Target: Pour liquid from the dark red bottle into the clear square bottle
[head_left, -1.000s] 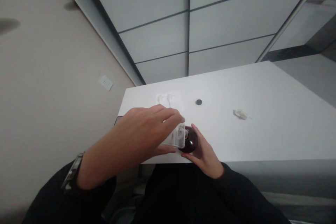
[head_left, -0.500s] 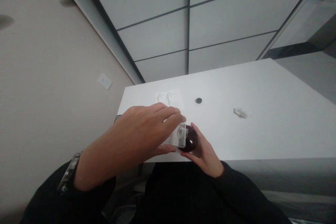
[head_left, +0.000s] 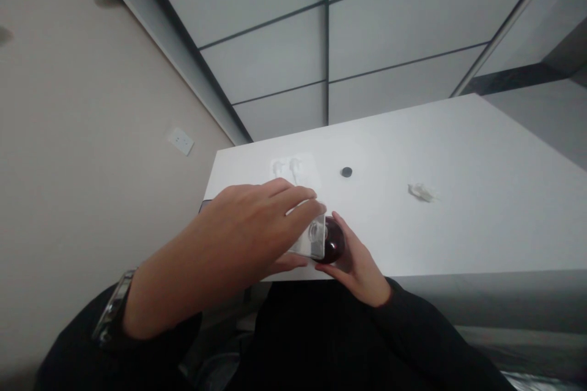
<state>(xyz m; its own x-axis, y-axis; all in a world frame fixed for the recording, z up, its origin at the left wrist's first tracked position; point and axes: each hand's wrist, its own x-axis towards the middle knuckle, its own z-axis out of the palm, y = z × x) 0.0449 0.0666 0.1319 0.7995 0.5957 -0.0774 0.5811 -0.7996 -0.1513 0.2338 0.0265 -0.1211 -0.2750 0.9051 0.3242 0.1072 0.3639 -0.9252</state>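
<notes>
My left hand (head_left: 270, 214) is wrapped round a clear, square-sided container (head_left: 316, 241), which lies tilted toward the right. The far end of this container overlaps a dark brown, rounded bottle (head_left: 335, 241) and hides part of it. On the table's near side, my right hand (head_left: 360, 263) grips the brown bottle, thumb and fingers on either side. Whether liquid passes between the two vessels I cannot tell. Beyond my hands sits a small dark round cap (head_left: 347, 172). White pump heads (head_left: 295, 166) rest in a pale tray, partly covered by my left hand.
The white table (head_left: 481, 220) reaches far to the right. A crumpled piece of clear plastic (head_left: 422, 193) lies on it. The edge of a dark item (head_left: 205, 203) shows behind my left wrist. White panelled doors (head_left: 275, 61) stand behind, and a wall with a socket (head_left: 182, 141) is at left.
The view has shifted slightly. Both hands keep their hold, and the clear container and brown bottle stay almost in the same position relative to each other.
</notes>
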